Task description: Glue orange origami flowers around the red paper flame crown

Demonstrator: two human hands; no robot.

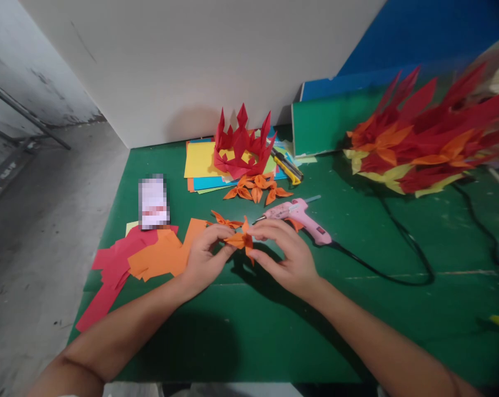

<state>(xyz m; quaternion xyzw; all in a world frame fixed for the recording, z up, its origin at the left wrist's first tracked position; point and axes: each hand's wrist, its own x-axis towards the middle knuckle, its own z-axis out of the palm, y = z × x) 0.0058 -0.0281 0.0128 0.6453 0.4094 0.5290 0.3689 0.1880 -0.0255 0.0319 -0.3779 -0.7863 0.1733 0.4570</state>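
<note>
Between my two hands is a small folded orange paper flower (243,240) with pointed petals. My left hand (208,255) pinches it from the left side, thumb and fingers closed on a petal. On the other side, my right hand (288,255) has its thumb and fingertips closed on the flower's right edge. Just beyond my fingers lies another orange paper flower (225,219), partly covered. A pink glue gun (302,212) rests behind my right hand, its nozzle pointing left. Farther back, several orange paper flowers (256,188) sit in a group.
A red folded-paper crown (243,146) stands on coloured sheets (199,160) beside a yellow cutter (288,168). Red and orange paper pieces (150,253) and a blurred-out phone (154,202) lie left. A large red, orange and yellow paper piece (414,143) is at right, near the black cord (381,273).
</note>
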